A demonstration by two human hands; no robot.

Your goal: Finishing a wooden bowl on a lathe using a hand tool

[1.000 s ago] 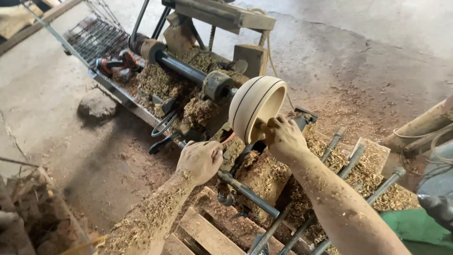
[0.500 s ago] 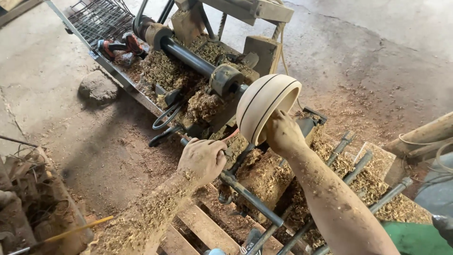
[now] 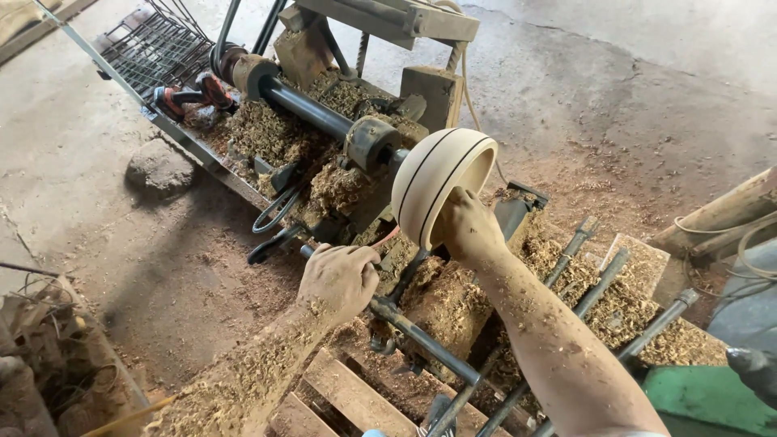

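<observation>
Floor: bare concrete [image 3: 647,97], stained and strewn with wood shavings, thickest under and around the machine. A low lathe [image 3: 324,137] runs diagonally from upper left to centre, its bed heaped with shavings [image 3: 275,133]; a wire mesh guard [image 3: 154,48] sits at its far end. A stone [image 3: 158,166] lies on the floor beside the frame. Wooden pallet slats [image 3: 348,396] show at the bottom edge, and several long metal bars [image 3: 599,275] lie in the sawdust at right.

A pale wooden bowl [image 3: 433,182], marked with two dark rings, is mounted on the lathe's dark shaft [image 3: 312,109] at centre, its open mouth facing right.

Right hand [image 3: 468,226]: pressed against the bowl's lower rim, fingers curled at the edge; whether they hold anything cannot be told. Left hand [image 3: 340,279]: clenched around a long tool bar [image 3: 421,336], just below and left of the bowl, not touching it. Both forearms are coated in sawdust.
</observation>
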